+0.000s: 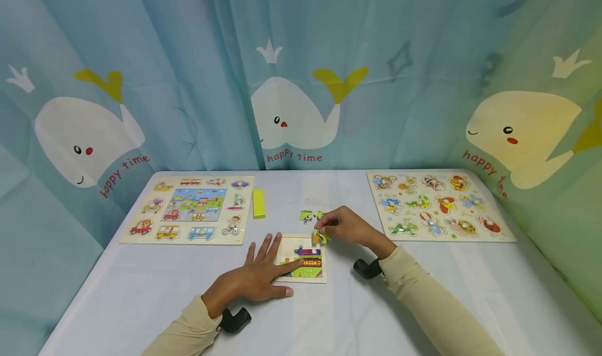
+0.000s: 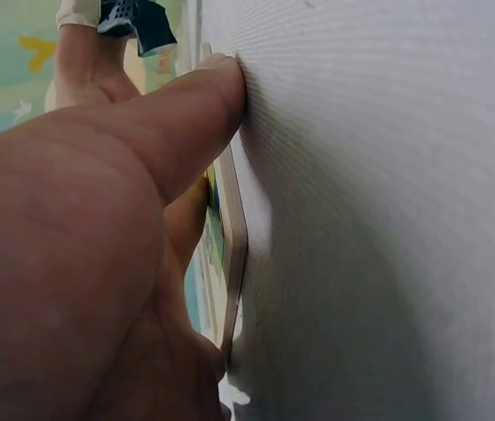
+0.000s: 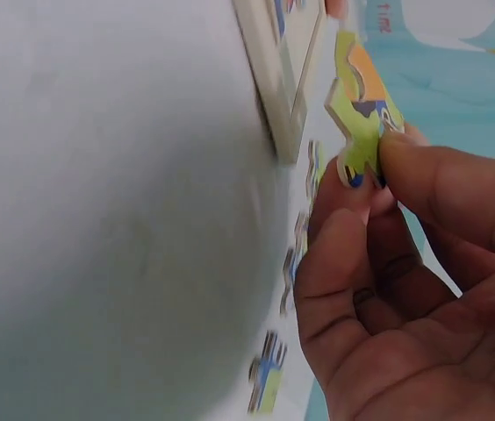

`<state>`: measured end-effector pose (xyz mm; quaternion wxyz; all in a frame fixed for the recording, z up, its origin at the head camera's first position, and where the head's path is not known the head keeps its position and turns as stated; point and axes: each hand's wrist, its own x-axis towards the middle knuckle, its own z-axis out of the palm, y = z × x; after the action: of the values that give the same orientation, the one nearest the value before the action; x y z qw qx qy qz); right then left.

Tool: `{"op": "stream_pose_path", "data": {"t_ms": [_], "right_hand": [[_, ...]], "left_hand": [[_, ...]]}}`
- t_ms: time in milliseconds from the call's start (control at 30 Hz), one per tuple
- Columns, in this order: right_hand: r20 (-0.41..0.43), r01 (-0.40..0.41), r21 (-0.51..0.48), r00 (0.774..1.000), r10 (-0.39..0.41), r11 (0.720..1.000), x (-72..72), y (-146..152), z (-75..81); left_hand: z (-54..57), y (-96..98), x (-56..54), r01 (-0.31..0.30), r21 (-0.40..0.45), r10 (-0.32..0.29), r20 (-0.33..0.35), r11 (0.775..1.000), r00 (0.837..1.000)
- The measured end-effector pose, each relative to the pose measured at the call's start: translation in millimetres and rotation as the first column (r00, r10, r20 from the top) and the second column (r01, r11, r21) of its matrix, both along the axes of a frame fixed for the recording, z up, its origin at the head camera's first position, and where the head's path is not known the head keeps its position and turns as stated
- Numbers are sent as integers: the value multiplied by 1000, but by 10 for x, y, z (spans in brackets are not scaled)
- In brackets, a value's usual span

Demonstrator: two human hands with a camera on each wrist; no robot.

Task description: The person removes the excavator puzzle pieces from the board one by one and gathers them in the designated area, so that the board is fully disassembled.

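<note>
My left hand (image 1: 258, 278) rests with spread fingers on a small square wooden puzzle tray (image 1: 324, 267), its index finger lying across pieces in the lower part. In the left wrist view the thumb (image 2: 204, 92) lies on the cloth beside the tray's edge. Pieces fitted in the tray (image 1: 308, 264) form a red, blue and green picture; bare wood shows along its top and left. Above the tray's upper right corner, my right hand (image 1: 347, 226) pinches a green and orange jigsaw piece (image 3: 366, 105) between thumb and fingers, tilted and raised off the table.
Loose jigsaw pieces (image 1: 306, 217) lie just beyond the tray, partly behind the right hand. A vehicle knob puzzle board (image 1: 183, 236) lies at the left, an insect board (image 1: 447, 233) at the right. Beside the left board is a yellow block (image 1: 258, 203). A blue curtain (image 1: 301, 32) hangs behind.
</note>
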<state>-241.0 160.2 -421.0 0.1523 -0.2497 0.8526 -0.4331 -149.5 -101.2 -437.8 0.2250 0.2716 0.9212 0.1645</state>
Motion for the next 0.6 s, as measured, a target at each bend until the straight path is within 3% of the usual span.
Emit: {"op": "stream_pose_path", "data": {"t_ms": [300, 467, 600], "right_hand": [[56, 19, 26, 998, -21, 999, -20, 209, -54], [26, 22, 57, 999, -23, 998, -52, 247, -65], [-43, 25, 115, 999, -20, 993, -77, 210, -59]], "left_hand": [[12, 13, 16, 20, 51, -20, -12, 998, 1000], [51, 39, -3, 37, 40, -36, -23, 999, 999], [103, 52, -8, 37, 35, -36, -25, 999, 999]]}}
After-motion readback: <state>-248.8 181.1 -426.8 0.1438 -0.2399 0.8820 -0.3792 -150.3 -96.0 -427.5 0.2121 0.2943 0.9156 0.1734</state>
